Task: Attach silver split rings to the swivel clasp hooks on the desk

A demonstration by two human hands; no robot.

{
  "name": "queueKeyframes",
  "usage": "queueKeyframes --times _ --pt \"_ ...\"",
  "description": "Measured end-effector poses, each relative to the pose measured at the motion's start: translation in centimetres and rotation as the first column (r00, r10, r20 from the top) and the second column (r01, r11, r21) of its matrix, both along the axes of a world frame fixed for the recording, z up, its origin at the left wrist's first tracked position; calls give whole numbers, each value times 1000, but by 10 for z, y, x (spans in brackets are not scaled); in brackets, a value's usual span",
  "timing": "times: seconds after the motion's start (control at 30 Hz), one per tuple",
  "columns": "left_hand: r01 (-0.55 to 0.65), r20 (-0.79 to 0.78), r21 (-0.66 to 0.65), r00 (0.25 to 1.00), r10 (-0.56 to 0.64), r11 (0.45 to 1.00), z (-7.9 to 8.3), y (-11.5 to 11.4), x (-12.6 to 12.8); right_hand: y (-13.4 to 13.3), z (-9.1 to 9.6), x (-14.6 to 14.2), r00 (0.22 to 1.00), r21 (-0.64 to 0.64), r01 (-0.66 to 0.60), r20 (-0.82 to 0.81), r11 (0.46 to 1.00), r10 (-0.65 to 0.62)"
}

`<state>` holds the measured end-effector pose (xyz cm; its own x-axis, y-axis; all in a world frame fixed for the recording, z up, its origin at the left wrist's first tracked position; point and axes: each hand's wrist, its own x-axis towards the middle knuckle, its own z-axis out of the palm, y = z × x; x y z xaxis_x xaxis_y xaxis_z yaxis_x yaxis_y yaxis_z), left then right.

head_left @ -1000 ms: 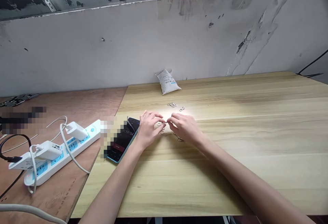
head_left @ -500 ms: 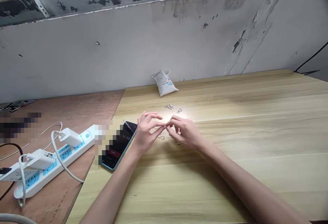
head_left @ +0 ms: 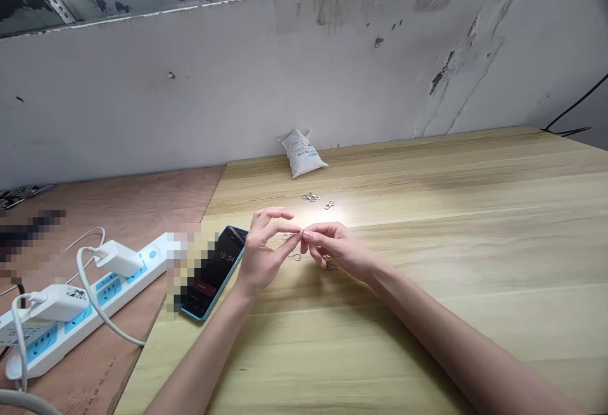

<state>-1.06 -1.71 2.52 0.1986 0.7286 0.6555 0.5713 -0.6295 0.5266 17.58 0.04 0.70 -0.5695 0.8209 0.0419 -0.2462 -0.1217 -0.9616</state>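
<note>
My left hand (head_left: 266,247) and my right hand (head_left: 338,247) meet fingertip to fingertip just above the table. Both pinch at one spot, where a tiny shiny bit shows; the fingers cover most of it. Loose metal rings (head_left: 297,257) lie under and beside the left fingertips. Below my right hand, partly covered by it, are several small metal pieces (head_left: 333,267). Farther back sits a small pile of metal clasps with rings (head_left: 311,197), and to its right a separate clasp (head_left: 329,204).
A phone (head_left: 213,275) showing a timer lies left of my left wrist. Beyond it, a white power strip (head_left: 102,301) holds plugged-in chargers and cables on a lower brown board (head_left: 190,190). A white packet (head_left: 304,155) leans near the wall at the back.
My right hand has turned a little, its thumb now lying on top and its other fingers curled lower. Both hands stay together at the pinch. The whole view has shifted slightly.
</note>
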Motion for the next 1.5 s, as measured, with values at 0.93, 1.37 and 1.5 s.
queueKeyframes --times 0.93,1.37,1.5 --pt "-44 -62 -289 998 27 956 -13 2 3 -2 -8 0 500 980 -130 195 150 -844" --pt "-103 -126 -120 988 88 987 -14 3 5 -6 -10 -8 509 988 -124 142 91 -849" --pt "-146 -130 -49 982 139 988 -13 5 -1 -11 -6 -10 638 981 -12 156 194 -754"
